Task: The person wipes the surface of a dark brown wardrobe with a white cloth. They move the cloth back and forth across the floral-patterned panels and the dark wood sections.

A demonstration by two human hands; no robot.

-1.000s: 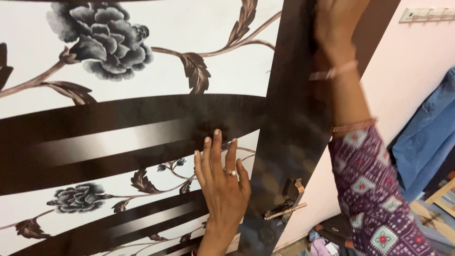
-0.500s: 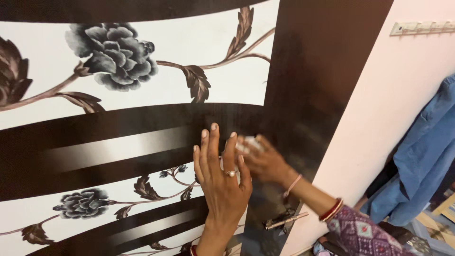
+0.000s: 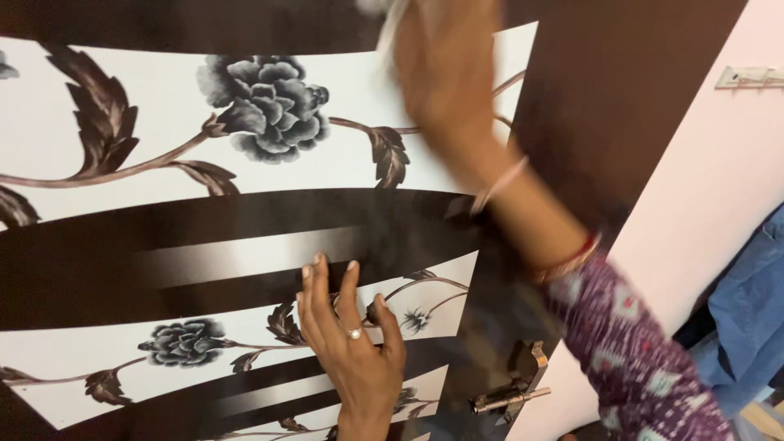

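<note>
The left hand (image 3: 351, 347) lies flat with fingers spread on the door (image 3: 245, 237), left of the metal handle (image 3: 510, 392). The right hand (image 3: 445, 73), blurred, presses a pale cloth (image 3: 384, 20) against the door well above the handle; its grip on the cloth cannot be told.

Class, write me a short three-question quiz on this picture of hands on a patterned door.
1. True or false: the left hand lies flat on the door.
2. Which is raised near the top edge: A, right hand; B, left hand?
3. Fill in: the metal ___ sits at the door's lower right.

Key: 1 true; 2 A; 3 handle.
</note>
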